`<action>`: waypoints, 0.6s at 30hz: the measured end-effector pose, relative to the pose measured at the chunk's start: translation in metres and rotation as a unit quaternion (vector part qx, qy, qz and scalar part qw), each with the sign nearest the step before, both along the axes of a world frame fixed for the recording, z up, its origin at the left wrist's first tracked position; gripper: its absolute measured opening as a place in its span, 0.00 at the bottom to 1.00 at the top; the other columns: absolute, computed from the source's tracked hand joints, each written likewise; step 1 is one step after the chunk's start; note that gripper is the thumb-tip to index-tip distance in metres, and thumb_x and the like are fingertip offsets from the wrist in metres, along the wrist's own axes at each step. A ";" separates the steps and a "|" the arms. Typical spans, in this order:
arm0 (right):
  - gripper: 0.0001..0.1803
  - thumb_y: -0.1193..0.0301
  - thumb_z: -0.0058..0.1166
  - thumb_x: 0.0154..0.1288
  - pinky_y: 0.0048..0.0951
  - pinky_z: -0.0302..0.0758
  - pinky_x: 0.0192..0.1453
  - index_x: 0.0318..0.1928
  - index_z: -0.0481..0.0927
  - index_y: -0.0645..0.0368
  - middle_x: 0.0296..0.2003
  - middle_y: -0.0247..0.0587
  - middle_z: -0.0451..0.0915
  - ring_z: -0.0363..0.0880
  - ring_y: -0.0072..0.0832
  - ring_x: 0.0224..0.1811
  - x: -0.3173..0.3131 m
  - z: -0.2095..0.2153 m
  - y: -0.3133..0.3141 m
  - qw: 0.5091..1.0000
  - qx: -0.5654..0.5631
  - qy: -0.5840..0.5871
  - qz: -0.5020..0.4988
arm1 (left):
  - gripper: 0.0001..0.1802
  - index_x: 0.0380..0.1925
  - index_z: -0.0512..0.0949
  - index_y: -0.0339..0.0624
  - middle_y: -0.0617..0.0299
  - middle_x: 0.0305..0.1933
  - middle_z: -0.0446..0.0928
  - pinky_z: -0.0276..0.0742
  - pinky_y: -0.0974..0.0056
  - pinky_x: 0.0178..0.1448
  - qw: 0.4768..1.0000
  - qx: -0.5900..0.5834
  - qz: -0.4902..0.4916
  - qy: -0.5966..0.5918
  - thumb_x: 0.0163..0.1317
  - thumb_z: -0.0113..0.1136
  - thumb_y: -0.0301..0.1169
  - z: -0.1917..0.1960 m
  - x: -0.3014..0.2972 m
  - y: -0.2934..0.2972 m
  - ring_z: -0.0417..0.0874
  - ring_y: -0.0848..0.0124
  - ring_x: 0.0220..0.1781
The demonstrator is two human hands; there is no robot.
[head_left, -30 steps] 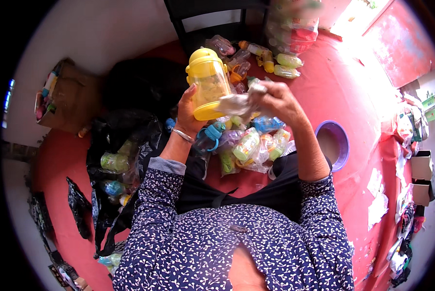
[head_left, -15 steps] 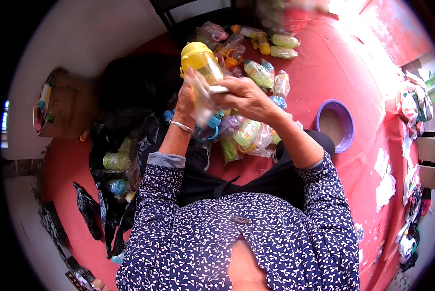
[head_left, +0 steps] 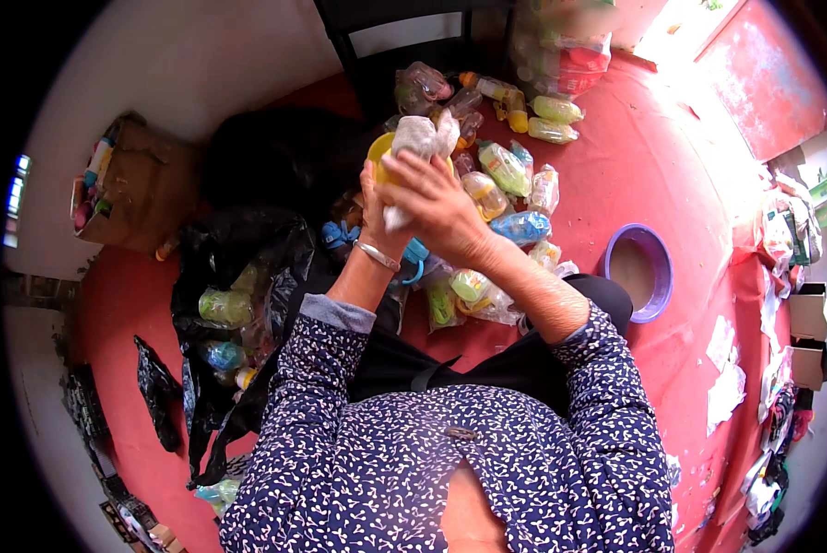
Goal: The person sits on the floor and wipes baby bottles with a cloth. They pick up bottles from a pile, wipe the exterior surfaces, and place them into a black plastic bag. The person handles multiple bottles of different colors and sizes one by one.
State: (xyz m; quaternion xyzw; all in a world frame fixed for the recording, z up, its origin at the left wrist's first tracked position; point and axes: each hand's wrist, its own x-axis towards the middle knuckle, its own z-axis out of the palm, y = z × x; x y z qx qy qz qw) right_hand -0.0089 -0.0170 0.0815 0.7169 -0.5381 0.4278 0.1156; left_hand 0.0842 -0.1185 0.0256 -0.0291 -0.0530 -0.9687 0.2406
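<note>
yellow bottle (head_left: pixel 382 146) sandwiched in the middle: left hand (head_left: pixel 383 219) gripping it, right hand (head_left: pixel 443 205) over the cloth (head_left: pixel 416 136), can't tell its grip

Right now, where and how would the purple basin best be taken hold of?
The purple basin is probably best pinched at its right rim, coming from above: it stands open side up, with nothing against that edge, while its left edge sits close to the person's right knee.

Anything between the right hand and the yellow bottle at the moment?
Yes: the pale cloth, bunched at the right hand, lies over part of the yellow bottle. Nothing else visibly stands between them, though the hand hides some of the contact.
</note>
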 end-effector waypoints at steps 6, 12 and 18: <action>0.23 0.82 0.46 0.56 0.31 0.73 0.54 0.54 0.72 0.56 0.51 0.46 0.74 0.74 0.36 0.54 -0.031 -0.021 -0.002 0.989 0.012 -0.108 -0.101 | 0.37 0.54 0.69 0.48 0.56 0.57 0.70 0.68 0.48 0.61 0.970 0.012 0.107 -0.220 0.57 0.33 0.63 0.019 0.002 -0.010 0.72 0.56 0.58; 0.13 0.74 0.39 0.69 0.23 0.76 0.43 0.48 0.74 0.66 0.41 0.40 0.79 0.78 0.22 0.38 -0.088 -0.035 -0.011 0.779 0.027 -0.624 -0.054 | 0.40 0.57 0.66 0.51 0.57 0.58 0.70 0.67 0.46 0.61 0.947 0.028 0.159 -0.276 0.57 0.30 0.68 0.026 -0.001 -0.004 0.69 0.56 0.61; 0.19 0.78 0.48 0.61 0.29 0.70 0.55 0.54 0.73 0.56 0.51 0.43 0.75 0.75 0.31 0.52 0.007 0.006 -0.014 0.955 0.075 -0.261 0.119 | 0.43 0.62 0.60 0.46 0.55 0.62 0.65 0.55 0.53 0.69 0.986 0.019 0.085 -0.140 0.60 0.26 0.67 0.009 -0.007 0.007 0.64 0.56 0.64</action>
